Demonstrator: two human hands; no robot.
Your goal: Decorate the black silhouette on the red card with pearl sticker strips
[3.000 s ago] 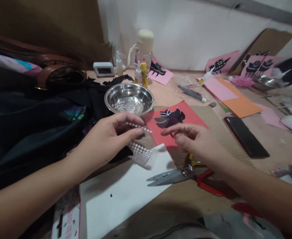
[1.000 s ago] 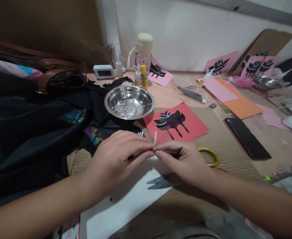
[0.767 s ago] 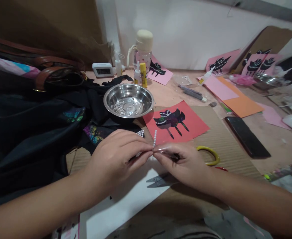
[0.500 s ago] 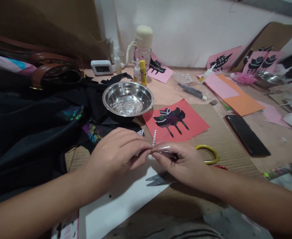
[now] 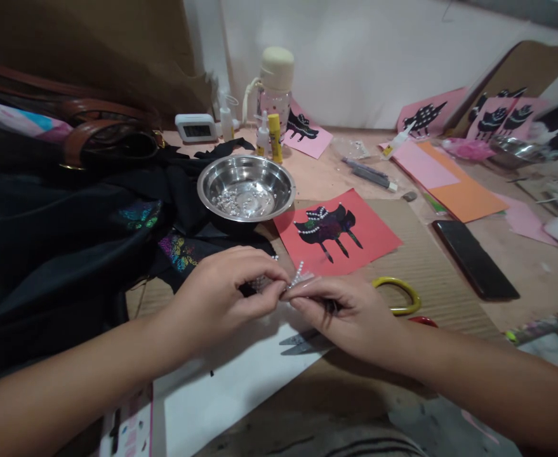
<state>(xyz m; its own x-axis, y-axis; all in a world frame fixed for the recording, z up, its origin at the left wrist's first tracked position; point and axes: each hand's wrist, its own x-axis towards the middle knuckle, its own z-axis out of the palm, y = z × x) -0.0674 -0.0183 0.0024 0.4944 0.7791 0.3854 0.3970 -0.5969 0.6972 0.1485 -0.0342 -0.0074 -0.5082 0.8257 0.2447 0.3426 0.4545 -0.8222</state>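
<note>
My left hand [image 5: 221, 295] and my right hand [image 5: 345, 311] meet over the front of the table, fingertips pinched together on a short strip of white pearl beads [image 5: 298, 274]. The strip sticks up between the two pinches. Just behind it lies a red card [image 5: 374, 238] bearing a black animal cut-out [image 5: 329, 225] trimmed with pearl rows. A steel bowl [image 5: 246, 190] with loose pearls stands left of the card. Scissors [image 5: 302, 341] with a yellow handle loop [image 5: 402, 295] lie under my right hand.
White paper [image 5: 231, 387] lies at the front. Dark cloth [image 5: 59, 235] and a brown bag [image 5: 102, 136] fill the left. A black phone [image 5: 473, 257], orange card [image 5: 464, 193], pink cards [image 5: 426, 114], glue bottles [image 5: 273, 136], a flask [image 5: 275, 82] and a small clock [image 5: 195, 127] sit behind.
Three seconds ago my hands were apart, the left holding the pearl strip. They have come together, both pinching it. In the last half second the strip tilted rightwards and lower.
</note>
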